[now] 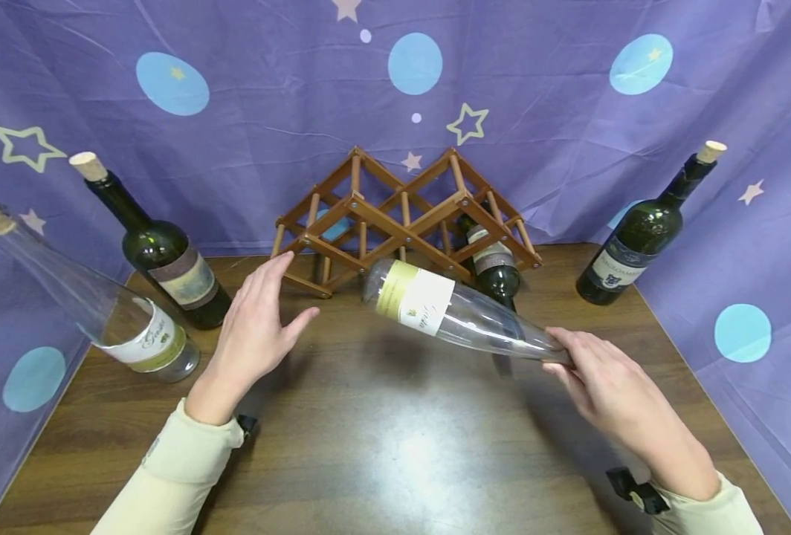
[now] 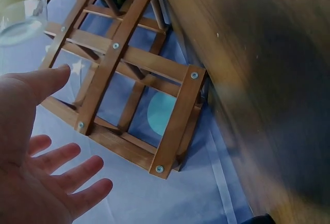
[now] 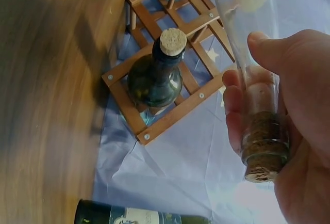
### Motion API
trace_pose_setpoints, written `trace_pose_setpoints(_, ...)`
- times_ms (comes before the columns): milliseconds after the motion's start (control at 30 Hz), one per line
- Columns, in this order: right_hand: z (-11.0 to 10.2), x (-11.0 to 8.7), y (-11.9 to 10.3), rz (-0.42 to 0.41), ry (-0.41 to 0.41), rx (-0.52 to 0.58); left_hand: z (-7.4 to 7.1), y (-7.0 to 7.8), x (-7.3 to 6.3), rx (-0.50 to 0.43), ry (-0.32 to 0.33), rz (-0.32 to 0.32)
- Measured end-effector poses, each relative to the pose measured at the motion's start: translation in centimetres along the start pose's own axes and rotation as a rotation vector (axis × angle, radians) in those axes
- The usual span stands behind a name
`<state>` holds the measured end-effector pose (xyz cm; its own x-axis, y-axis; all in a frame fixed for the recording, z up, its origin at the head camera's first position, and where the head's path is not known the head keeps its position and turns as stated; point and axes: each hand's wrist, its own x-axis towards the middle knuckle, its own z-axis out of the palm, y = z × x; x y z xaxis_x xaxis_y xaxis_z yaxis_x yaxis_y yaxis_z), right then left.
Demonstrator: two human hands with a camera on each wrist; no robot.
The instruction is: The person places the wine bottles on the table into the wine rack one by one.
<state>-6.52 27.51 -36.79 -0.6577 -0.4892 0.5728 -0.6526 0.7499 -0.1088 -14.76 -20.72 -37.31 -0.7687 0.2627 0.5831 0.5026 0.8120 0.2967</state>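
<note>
R hand (image 1: 616, 397), lower right of head view, is gripping the clear btl (image 1: 462, 312) round its corked neck, in mid-frame above the tabletop (image 1: 395, 416); its base is pointing upper left, in front of the rack (image 1: 407, 239) at upper centre. L hand (image 1: 255, 327), left of centre, is holding nothing, thumb apart from fingers. Racked btl (image 1: 499, 276) is lying in rack's right end, corked neck sticking out. 2 corked btls, 2nd clear btl (image 1: 144, 334) & dark btl (image 1: 180, 275), are standing at left; 1 green btl (image 1: 626, 245), also corked, is standing at right.
</note>
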Motion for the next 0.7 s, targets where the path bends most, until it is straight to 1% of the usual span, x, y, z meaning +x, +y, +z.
trace_pose_setpoints(200, -0.6, -0.9, 0.3, 0.061, -0.015, -0.001, 0.4, -1.0, 0.9, -0.012, 0.017, -0.030)
trace_pose_setpoints(400, -1.2, -1.9, 0.6, 0.149, -0.043, -0.008, 1.1, -2.1, 1.8, -0.038, 0.046, -0.052)
trace_pose_setpoints(567, -1.2, -2.4, 0.5, 0.227, -0.055, -0.020, 1.8, -2.8, 2.3, -0.064, 0.051, -0.101)
trace_pose_setpoints(700, -1.3, -2.6, 0.5, 0.287, -0.067, -0.005, 2.3, -3.2, 2.7, -0.089, 0.047, -0.137)
